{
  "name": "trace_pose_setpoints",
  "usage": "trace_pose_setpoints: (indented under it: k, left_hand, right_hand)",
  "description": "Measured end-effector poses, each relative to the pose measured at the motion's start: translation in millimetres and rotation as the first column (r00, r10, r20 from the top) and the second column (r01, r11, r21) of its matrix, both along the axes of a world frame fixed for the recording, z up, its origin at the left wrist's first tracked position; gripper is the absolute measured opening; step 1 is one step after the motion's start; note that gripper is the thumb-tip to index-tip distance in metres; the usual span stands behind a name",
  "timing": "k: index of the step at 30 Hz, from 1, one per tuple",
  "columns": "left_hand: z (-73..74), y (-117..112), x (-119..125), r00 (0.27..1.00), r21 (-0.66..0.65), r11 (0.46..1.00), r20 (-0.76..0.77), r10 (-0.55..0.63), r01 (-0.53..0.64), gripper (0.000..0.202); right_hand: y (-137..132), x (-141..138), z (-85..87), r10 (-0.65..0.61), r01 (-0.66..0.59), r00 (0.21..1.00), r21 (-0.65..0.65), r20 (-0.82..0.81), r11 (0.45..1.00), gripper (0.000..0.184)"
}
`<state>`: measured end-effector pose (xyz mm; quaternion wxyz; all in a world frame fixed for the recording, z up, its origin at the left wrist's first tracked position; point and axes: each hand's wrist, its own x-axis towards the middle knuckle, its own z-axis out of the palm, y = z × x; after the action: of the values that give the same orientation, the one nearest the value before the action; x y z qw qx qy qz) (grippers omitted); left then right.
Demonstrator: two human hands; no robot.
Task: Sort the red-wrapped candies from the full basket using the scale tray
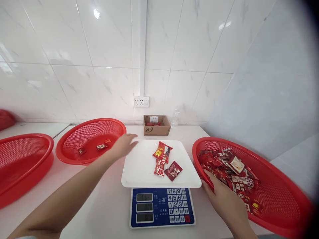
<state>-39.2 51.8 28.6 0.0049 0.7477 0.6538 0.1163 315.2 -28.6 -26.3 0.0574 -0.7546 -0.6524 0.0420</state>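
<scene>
My left hand (126, 143) reaches forward with its fingers stretched out, hovering between the middle red basket (74, 151) and the back left corner of the scale's white tray (139, 172). It holds nothing. Three red snack packets (164, 161) lie on the tray. My right hand (224, 197) rests over the near rim of the right red basket (279, 212), its fingers among a heap of red packets (233, 174); whether they grip one is hidden. A few packets (101, 146) lie in the middle basket.
The blue-faced digital scale (161, 207) sits at the table's front with a keypad and lit displays. A third red basket (22, 166) stands at the far left. A small cardboard box (157, 125) and a wall socket (141, 101) are at the back.
</scene>
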Motion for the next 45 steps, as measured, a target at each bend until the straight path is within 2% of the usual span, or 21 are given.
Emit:
trace_pose_setpoints:
  k: [4, 7, 11, 15, 18, 20, 23, 26, 28, 30, 32, 34, 35, 36, 38, 40, 42, 43, 45]
  left_hand:
    - [-14.0, 5, 66, 0.988, -0.07, 0.986, 0.007, -0.154, 0.154, 0.051]
    - [-17.5, 13, 98, 0.98, -0.088, 0.976, 0.008, -0.2, 0.2, 0.06]
    - [-20.0, 25, 116, 0.972, -0.115, 0.965, 0.044, -0.232, 0.236, 0.065]
    - [-21.8, 26, 118, 0.96, -0.132, 0.957, 0.142, -0.241, 0.26, 0.058]
    - [-16.6, 22, 108, 0.954, -0.083, 0.967, 0.206, -0.219, 0.24, 0.055]
    - [-7.9, 20, 92, 0.957, -0.022, 0.981, 0.225, -0.185, 0.195, 0.052]
    - [10.7, 21, 52, 0.975, 0.07, 0.996, 0.212, -0.07, 0.056, 0.049]
    - [27.7, 23, 1, 0.981, 0.141, 0.982, 0.164, 0.099, -0.123, 0.045]
    - [33.0, 22, -29, 0.975, 0.159, 0.966, 0.129, 0.182, -0.201, 0.045]
    - [31.9, 18, -47, 0.975, 0.162, 0.963, 0.085, 0.206, -0.217, 0.043]
    - [25.2, 12, -47, 0.99, 0.134, 0.981, 0.034, 0.135, -0.138, 0.039]
    - [15.9, 3, -31, 0.999, 0.062, 0.997, -0.003, -0.043, 0.043, 0.035]
    - [11.2, -3, -18, 0.988, 0.013, 0.988, -0.01, -0.154, 0.154, 0.035]
    - [6.9, -9, -4, 0.962, -0.038, 0.961, -0.006, -0.275, 0.274, 0.039]
    - [-0.1, -19, 26, 0.88, -0.124, 0.872, 0.015, -0.475, 0.473, 0.045]
    - [-5.9, -27, 51, 0.76, -0.186, 0.742, 0.044, -0.648, 0.644, 0.049]
    - [-11.5, -31, 66, 0.688, -0.208, 0.666, 0.053, -0.724, 0.717, 0.048]
    - [-14.2, -31, 71, 0.684, -0.207, 0.663, 0.049, -0.728, 0.72, 0.047]
    - [-18.8, -30, 73, 0.728, -0.189, 0.712, 0.027, -0.685, 0.676, 0.043]
  right_hand:
    - [-1, 0, 0.0, -0.003, 0.003, 1.0, -0.024, 0.009, 1.0, 0.057]
    - [-1, 0, -0.6, 0.0, 0.0, 1.0, -0.024, 0.019, 1.0, 0.056]
    - [-1, 0, -1.5, 0.001, -0.001, 1.0, 0.004, 0.019, 1.0, 0.055]
    - [-2, 0, -1.7, 0.012, -0.013, 0.999, 0.019, 0.033, 1.0, 0.054]
    - [-2, 0, -2.9, 0.012, -0.013, 0.999, 0.026, 0.043, 1.0, 0.054]
    - [-2, 0, -4.1, 0.015, -0.016, 0.999, 0.034, 0.039, 0.999, 0.054]
    - [-1, 1, -5.0, 0.017, -0.018, 0.999, 0.024, 0.037, 1.0, 0.054]
    - [-1, 1, -4.5, 0.008, -0.009, 0.999, 0.022, 0.033, 1.0, 0.053]
    - [-1, 0, -3.8, 0.003, -0.004, 1.0, 0.033, 0.023, 0.999, 0.053]
    - [-1, 0, -3.2, 0.002, -0.003, 1.0, 0.034, 0.018, 0.999, 0.053]
    - [-1, -1, -2.6, 0.005, -0.005, 1.0, 0.032, 0.019, 0.999, 0.053]
    - [-1, -1, -2.1, 0.0, -0.001, 1.0, 0.031, 0.022, 1.0, 0.052]
    - [0, -1, -1.8, -0.002, 0.002, 1.0, 0.027, 0.023, 1.0, 0.052]
    - [0, -1, -1.5, -0.005, 0.005, 1.0, 0.021, 0.023, 1.0, 0.052]
    - [0, -1, -1.1, -0.009, 0.009, 1.0, 0.004, 0.022, 1.0, 0.053]
    - [-1, -1, -1.0, -0.01, 0.01, 1.0, -0.009, 0.021, 1.0, 0.053]
    - [-2, 0, -1.0, -0.006, 0.007, 1.0, -0.013, 0.021, 1.0, 0.054]
    - [-2, 0, -1.0, -0.003, 0.003, 1.0, -0.013, 0.02, 1.0, 0.054]
    - [-2, 0, -1.1, 0.003, -0.002, 1.0, -0.013, 0.019, 1.0, 0.055]
